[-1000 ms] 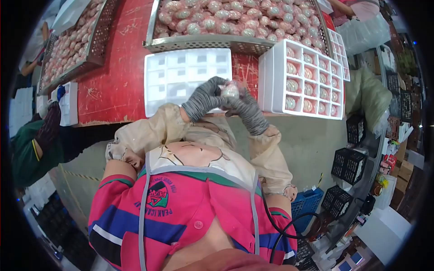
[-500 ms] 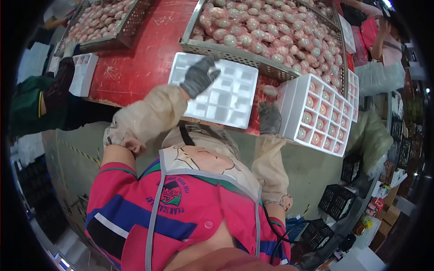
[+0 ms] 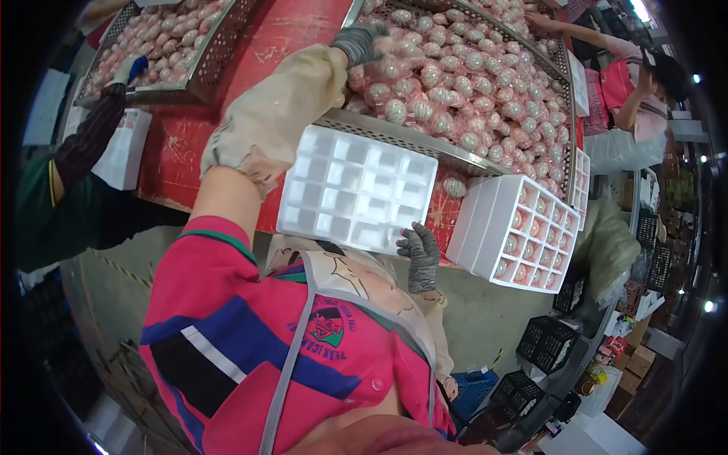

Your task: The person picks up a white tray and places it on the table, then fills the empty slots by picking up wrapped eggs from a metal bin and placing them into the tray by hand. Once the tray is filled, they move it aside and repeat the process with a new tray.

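My left hand (image 3: 361, 45), in a grey glove, reaches over the rim of a perforated metal bin onto a heap of plastic-wrapped eggs (image 3: 474, 91). Its fingertips are smeared by motion, so I cannot see whether they grasp an egg. A white foam tray (image 3: 356, 187) with square, unfilled pockets lies in front of me. At its near right corner my right hand (image 3: 419, 254), also gloved in grey, has bent fingers holding the edge. One loose wrapped egg (image 3: 454, 187) sits on the red table between this tray and a stack of foam trays (image 3: 485, 231) standing on its side, its pockets holding eggs.
Another metal bin of eggs (image 3: 163, 42) stands at the far left, with a co-worker's arm (image 3: 91, 136) and a white foam tray (image 3: 123, 148) by it. A second person (image 3: 629, 83) is at the far right. Black crates (image 3: 546, 341) stand on the floor at right.
My left hand has moved from above the foam tray up and forward to the egg heap. My right hand has gone from beside the stacked trays to the foam tray's near corner.
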Demonstrator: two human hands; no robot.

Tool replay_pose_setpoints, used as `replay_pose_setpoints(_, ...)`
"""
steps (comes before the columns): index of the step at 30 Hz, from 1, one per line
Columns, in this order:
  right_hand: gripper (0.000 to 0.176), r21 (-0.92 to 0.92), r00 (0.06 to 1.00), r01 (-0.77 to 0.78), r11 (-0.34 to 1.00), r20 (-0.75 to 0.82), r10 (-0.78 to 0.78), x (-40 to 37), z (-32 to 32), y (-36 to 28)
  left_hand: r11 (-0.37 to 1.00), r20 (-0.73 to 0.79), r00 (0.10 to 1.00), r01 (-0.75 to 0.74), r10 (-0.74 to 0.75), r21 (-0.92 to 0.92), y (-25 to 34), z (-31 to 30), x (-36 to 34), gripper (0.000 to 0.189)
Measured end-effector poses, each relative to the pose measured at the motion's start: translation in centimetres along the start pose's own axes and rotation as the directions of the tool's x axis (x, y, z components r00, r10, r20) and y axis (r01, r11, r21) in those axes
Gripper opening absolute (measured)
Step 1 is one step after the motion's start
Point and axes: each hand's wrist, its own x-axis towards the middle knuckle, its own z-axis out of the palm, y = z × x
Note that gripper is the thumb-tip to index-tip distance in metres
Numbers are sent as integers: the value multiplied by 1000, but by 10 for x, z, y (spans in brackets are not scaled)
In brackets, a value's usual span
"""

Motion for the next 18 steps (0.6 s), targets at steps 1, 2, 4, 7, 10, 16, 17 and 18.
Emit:
replay_pose_setpoints(1, 29, -5, 1000, -18, 1000, 0, 18, 0, 4, -2, 957, -107, 994, -59, 29, -286, -8, 0, -7, 59)
replay_pose_setpoints(2, 28, -54, 999, 7, 999, 41, -5, -2, 10, -7, 956, -90, 996, -40, 14, -291, -7, -3, -19, 59)
replay_pose_setpoints(4, 28, -131, 992, 28, 991, 124, -11, 3, 17, -9, 642, -117, 993, -100, 17, -760, 0, -11, -53, 54)
replay_pose_setpoints(7, 30, -217, 964, 143, 966, 253, -86, 24, 36, -30, 161, 118, 992, 110, 42, -981, 25, -17, -143, 50)
replay_pose_setpoints(10, 35, -198, 928, 228, 953, 341, -151, 44, 71, -62, -10, 251, 967, 251, 38, -968, 29, 10, -205, 46)
replay_pose_setpoints(16, 56, -69, 711, 481, 874, 613, -343, 70, 150, -63, -329, 222, 974, 194, -49, -924, 43, 45, -250, 50)
replay_pose_setpoints(17, 56, -68, 707, 480, 875, 620, -340, 70, 150, -59, -275, 199, 967, 151, -158, -950, 50, 41, -259, 53)
replay_pose_setpoints(18, 57, -336, 673, 623, 707, 691, -265, 73, 148, -54, -156, 144, 969, 113, -203, -981, 45, 48, -269, 61)
